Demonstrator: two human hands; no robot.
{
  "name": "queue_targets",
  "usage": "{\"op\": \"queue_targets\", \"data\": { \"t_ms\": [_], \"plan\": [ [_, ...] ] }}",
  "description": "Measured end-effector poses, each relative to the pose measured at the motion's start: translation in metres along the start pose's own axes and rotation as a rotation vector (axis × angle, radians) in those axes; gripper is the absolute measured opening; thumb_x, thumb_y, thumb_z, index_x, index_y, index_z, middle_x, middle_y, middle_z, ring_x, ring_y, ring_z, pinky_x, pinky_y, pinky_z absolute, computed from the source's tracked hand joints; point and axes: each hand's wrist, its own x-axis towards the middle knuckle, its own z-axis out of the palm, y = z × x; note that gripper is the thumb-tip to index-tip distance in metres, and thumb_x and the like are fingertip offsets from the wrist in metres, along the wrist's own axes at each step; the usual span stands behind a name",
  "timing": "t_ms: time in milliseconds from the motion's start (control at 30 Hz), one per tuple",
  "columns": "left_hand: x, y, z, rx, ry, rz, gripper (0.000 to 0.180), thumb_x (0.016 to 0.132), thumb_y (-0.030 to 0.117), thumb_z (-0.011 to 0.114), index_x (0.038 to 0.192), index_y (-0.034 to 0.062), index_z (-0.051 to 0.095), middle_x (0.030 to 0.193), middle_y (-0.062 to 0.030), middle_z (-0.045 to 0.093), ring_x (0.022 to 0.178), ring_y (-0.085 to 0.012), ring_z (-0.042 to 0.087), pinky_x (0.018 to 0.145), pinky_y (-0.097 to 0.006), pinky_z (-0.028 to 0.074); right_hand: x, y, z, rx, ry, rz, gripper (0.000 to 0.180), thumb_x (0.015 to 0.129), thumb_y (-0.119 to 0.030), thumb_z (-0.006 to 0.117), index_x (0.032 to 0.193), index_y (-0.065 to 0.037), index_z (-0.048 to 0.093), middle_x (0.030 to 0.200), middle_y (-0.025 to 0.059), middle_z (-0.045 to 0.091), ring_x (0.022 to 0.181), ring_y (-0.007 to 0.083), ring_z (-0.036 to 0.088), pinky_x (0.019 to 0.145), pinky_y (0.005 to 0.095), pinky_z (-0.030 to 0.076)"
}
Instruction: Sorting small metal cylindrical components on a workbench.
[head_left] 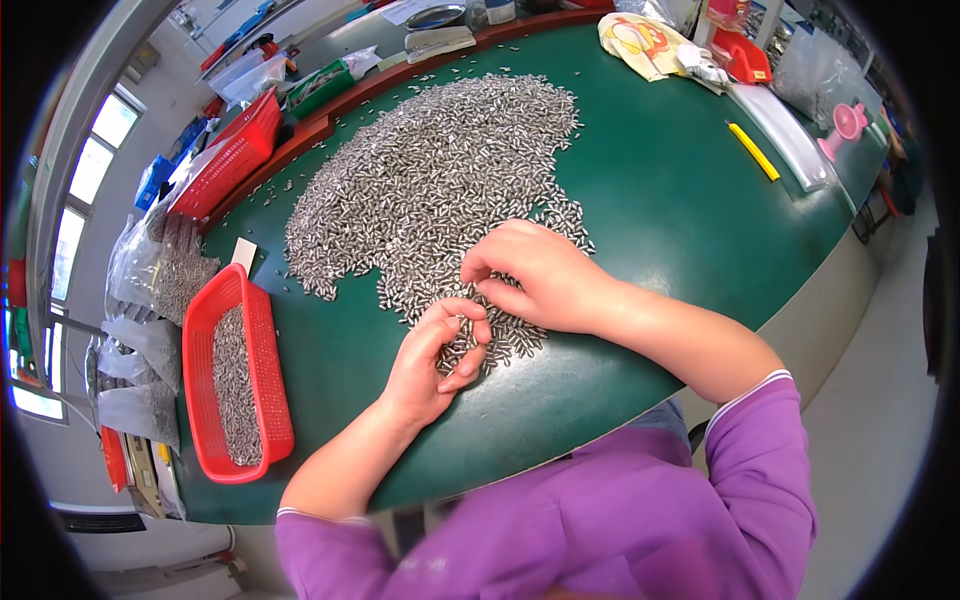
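A wide heap of small silvery metal pins (430,170) is spread over the green tabletop (660,190). At the heap's near edge, my left hand (425,360) is curled, with a few pins showing between its bent fingers. Just right of it and slightly farther away, my right hand (540,275) is closed, with thumb and fingertips drawn together low over the pins. What those right fingertips hold, if anything, is hidden. The two hands are close together, their fingertips facing each other. Loose pins lie under and between them.
At the left stands a red plastic basket (265,390) with more pins inside. Behind it are clear bags of pins (185,270) and another red basket (235,150). A yellow cutter-like tool (753,152), a yellow cloth (645,45) and a pink fan-like object (845,128) lie far right.
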Motion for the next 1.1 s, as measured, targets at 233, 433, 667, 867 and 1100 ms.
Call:
{"op": "queue_targets", "data": {
  "t_ms": [233, 433, 667, 867, 1100],
  "plan": [
    [0.001, -0.001, 0.0, -0.002, -0.005, 0.006, 0.014, 0.095, 0.015, 0.048, 0.107, 0.0077, 0.049, 0.091, -0.0077, 0.053, 0.055, -0.0092, 0.042, 0.039, -0.017, 0.025, 0.001, -0.011, -0.004, 0.301, 0.007, 0.079, 0.025, 0.079, -0.009, 0.067, 0.103, -0.009, 0.06, 0.09, 0.004, 0.064, 0.087, 0.0229, 0.061, 0.079, 0.0365, 0.048],
    [0.001, 0.0, 0.005, 0.026, 0.04, -0.009, 0.014, 0.097, 0.017, 0.049, 0.108, 0.0094, 0.049, 0.09, -0.0056, 0.054, 0.054, -0.0075, 0.042, 0.039, -0.016, 0.025, -0.001, -0.012, 0.002, 0.172, -0.004, -0.058, 0.032, 0.079, -0.006, 0.064, 0.11, -0.011, 0.06, 0.093, 0.004, 0.065, 0.088, 0.0234, 0.062, 0.08, 0.0366, 0.048],
    [0.001, -0.001, 0.002, 0.006, 0.034, -0.006, 0.013, 0.098, 0.016, 0.046, 0.105, 0.0078, 0.052, 0.088, -0.0066, 0.054, 0.053, -0.0088, 0.041, 0.038, -0.017, 0.023, -0.008, 0.009, 0.004, -0.037, -0.054, 0.007, 0.027, 0.078, -0.01, 0.066, 0.105, -0.011, 0.064, 0.097, 0.0038, 0.064, 0.095, 0.0245, 0.058, 0.084, 0.037, 0.047],
    [0.001, 0.001, -0.002, -0.023, 0.033, -0.02, 0.018, 0.097, 0.017, 0.04, 0.104, 0.0054, 0.051, 0.089, -0.0092, 0.054, 0.053, -0.0112, 0.041, 0.038, -0.018, 0.024, -0.007, 0.01, 0.011, -0.204, -0.151, -0.013, 0.011, 0.077, -0.017, 0.065, 0.086, -0.012, 0.067, 0.089, 0.0032, 0.063, 0.093, 0.0259, 0.056, 0.079, 0.0395, 0.046],
    [0.0, 0.0, -0.002, -0.022, -0.004, 0.003, 0.02, 0.097, 0.019, 0.039, 0.105, 0.0048, 0.051, 0.091, -0.0102, 0.053, 0.056, -0.012, 0.041, 0.038, -0.019, 0.024, -0.003, 0.01, -0.005, -0.138, -0.08, 0.027, 0.01, 0.078, -0.009, 0.063, 0.088, -0.009, 0.065, 0.084, 0.0065, 0.062, 0.09, 0.0284, 0.056, 0.08, 0.0407, 0.046]
  ]
}}
